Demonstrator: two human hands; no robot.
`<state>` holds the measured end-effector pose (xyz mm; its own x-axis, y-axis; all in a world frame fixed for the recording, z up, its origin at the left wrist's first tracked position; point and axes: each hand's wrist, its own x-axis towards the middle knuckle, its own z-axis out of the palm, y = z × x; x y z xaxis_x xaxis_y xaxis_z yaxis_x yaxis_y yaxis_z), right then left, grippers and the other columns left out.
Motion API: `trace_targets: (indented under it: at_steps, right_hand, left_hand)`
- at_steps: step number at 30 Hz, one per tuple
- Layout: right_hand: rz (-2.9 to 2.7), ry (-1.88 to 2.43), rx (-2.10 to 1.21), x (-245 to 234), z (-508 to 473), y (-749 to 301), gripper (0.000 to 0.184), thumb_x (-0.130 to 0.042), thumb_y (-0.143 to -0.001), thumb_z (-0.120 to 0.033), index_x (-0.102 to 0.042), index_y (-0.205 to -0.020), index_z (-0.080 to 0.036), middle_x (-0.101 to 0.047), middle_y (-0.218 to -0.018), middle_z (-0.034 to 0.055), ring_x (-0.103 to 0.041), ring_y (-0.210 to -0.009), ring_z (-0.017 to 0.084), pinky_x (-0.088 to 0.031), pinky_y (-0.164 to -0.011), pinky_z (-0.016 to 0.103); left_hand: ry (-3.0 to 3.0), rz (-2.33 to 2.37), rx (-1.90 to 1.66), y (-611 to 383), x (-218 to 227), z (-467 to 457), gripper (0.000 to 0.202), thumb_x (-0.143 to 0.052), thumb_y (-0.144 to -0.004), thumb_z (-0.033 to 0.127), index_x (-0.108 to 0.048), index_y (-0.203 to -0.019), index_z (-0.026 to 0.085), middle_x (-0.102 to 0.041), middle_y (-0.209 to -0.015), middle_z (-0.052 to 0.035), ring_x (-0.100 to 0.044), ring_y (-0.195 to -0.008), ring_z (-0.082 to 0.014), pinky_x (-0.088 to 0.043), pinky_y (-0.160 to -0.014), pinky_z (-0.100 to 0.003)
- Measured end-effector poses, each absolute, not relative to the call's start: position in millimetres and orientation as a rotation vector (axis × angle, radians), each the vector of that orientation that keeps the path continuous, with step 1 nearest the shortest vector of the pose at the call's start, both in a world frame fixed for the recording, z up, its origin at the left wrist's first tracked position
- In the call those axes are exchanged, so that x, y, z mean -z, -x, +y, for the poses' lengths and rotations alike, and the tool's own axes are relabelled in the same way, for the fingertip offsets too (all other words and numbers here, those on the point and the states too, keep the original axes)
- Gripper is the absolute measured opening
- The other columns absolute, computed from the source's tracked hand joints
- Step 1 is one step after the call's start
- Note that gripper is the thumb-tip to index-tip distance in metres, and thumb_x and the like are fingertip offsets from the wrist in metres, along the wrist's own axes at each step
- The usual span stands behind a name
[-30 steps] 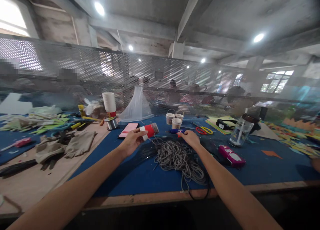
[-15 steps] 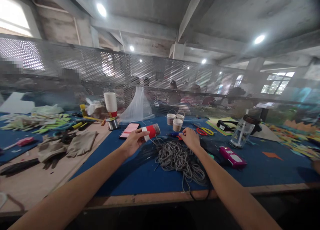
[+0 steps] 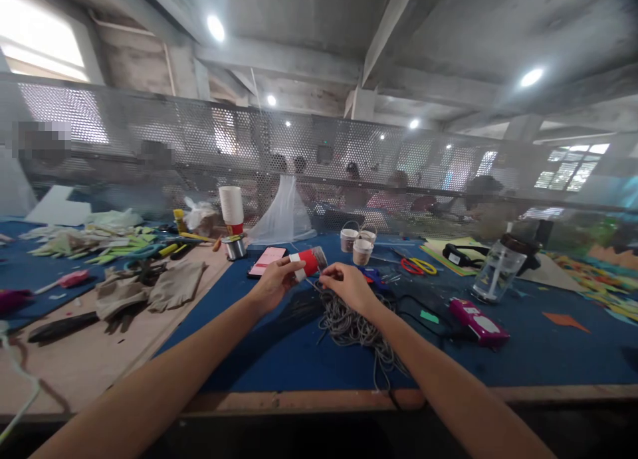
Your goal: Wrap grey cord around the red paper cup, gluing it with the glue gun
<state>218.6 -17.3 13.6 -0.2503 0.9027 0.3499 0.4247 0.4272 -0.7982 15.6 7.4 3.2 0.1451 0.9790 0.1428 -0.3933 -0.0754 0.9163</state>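
Observation:
My left hand (image 3: 275,283) is closed round a red and white paper cup (image 3: 310,262), held tilted on its side above the table. Grey cord is wound about the cup's right end. Close beside that end is my right hand (image 3: 349,286), its thumb and fingers pinched together; whatever lies between them is too small to make out. A heap of grey cord (image 3: 346,326) rests on the blue table covering below my right hand, partly hidden by it. Just behind that hand lies a blue tool (image 3: 373,277), probably a glue gun.
Small handled buckets (image 3: 361,252), scissors (image 3: 419,266) and a phone (image 3: 268,262) lie behind my hands. To the right stand a clear bottle (image 3: 498,273) and a magenta box (image 3: 479,323). Gloves (image 3: 177,285), a wire spool (image 3: 234,248) and stacked cups (image 3: 231,206) are left. A mesh partition (image 3: 319,160) closes the back.
My right hand has left the blue tool and moved left to the corded end of the cup. My left hand keeps holding the cup. The whole view has shifted slightly.

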Motion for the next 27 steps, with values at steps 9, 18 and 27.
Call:
trace_targets:
  at_steps: [9,18,27]
  right_hand:
    - [-1.962,1.013,-0.156,-21.6,-25.5,-228.5,0.015,-0.060,-0.095,-0.032,-0.070,-0.090,-0.022,-0.073,-0.092,0.0046,-0.066,-0.090,0.021,-0.046,-0.088,0.032]
    - [-2.010,0.969,0.118,-23.0,-27.1,-229.9,0.011,-0.061,-0.096,-0.030,-0.068,-0.092,-0.023,-0.070,-0.090,0.0030,-0.061,-0.091,0.021,-0.040,-0.096,0.037]
    - [-2.011,0.959,0.161,-22.3,-24.1,-232.4,0.009,-0.063,-0.096,-0.030,-0.069,-0.093,-0.024,-0.067,-0.086,0.0014,-0.061,-0.091,0.019,-0.034,-0.105,0.039]
  left_hand:
    - [-1.148,0.775,-1.285,-22.3,-5.5,0.0,0.028,-0.085,-0.068,0.025,-0.077,-0.092,0.013,-0.078,-0.093,-0.0106,-0.070,-0.079,-0.0191,-0.055,-0.074,-0.028]
    - [-1.218,0.819,-1.230,-27.9,-8.9,-8.0,0.024,-0.085,-0.069,0.026,-0.079,-0.090,0.015,-0.079,-0.090,-0.0108,-0.071,-0.075,-0.0215,-0.055,-0.072,-0.030]
    - [-1.256,0.822,-1.165,-29.6,-12.2,-12.3,0.026,-0.084,-0.067,0.026,-0.080,-0.090,0.014,-0.079,-0.087,-0.0105,-0.070,-0.073,-0.0207,-0.053,-0.070,-0.029]
